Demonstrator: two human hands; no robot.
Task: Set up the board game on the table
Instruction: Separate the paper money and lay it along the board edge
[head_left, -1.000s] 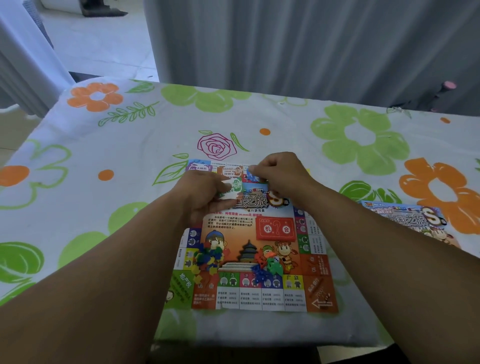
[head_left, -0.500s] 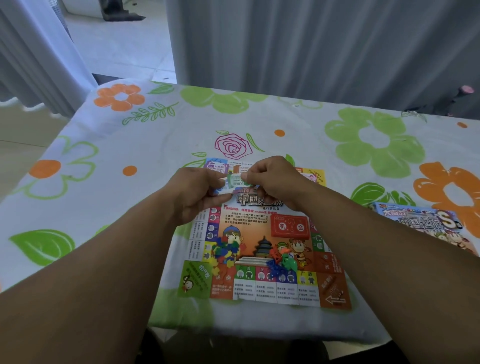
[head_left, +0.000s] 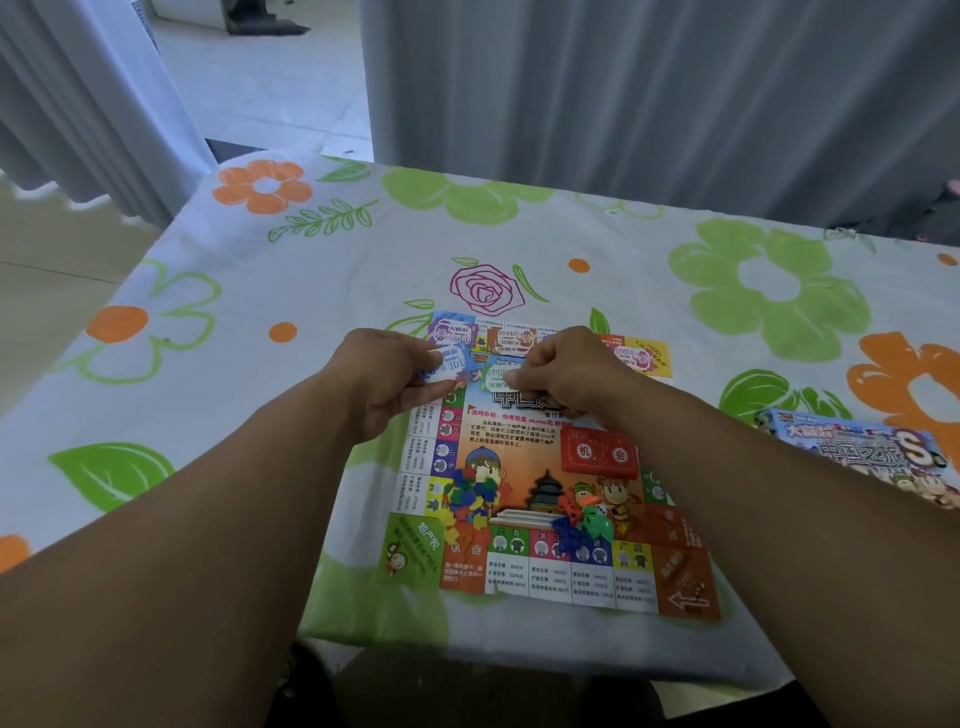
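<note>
One game board (head_left: 550, 577) lies unfolded at the near edge of our table (head_left: 249, 364), so that step looks done. Two heaps rest on it, the coloured pieces (head_left: 475, 501) and the tokens (head_left: 582, 522), both seemingly unsorted. One red card deck (head_left: 600, 454) sits further in, with one box (head_left: 857, 452) off to the right. Our left hand (head_left: 382, 382) grips the money stack (head_left: 447, 364), while our right hand (head_left: 563, 374) pinches a green note (head_left: 496, 378). Beyond, we count three notes laid out: purple note (head_left: 452, 332), orange note (head_left: 514, 338), pink note (head_left: 641, 357). We judge the dealing half finished.

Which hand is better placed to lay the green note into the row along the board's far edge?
Right. The right hand pinches the green note, close to the row; the left hand grips the blue note.
</note>
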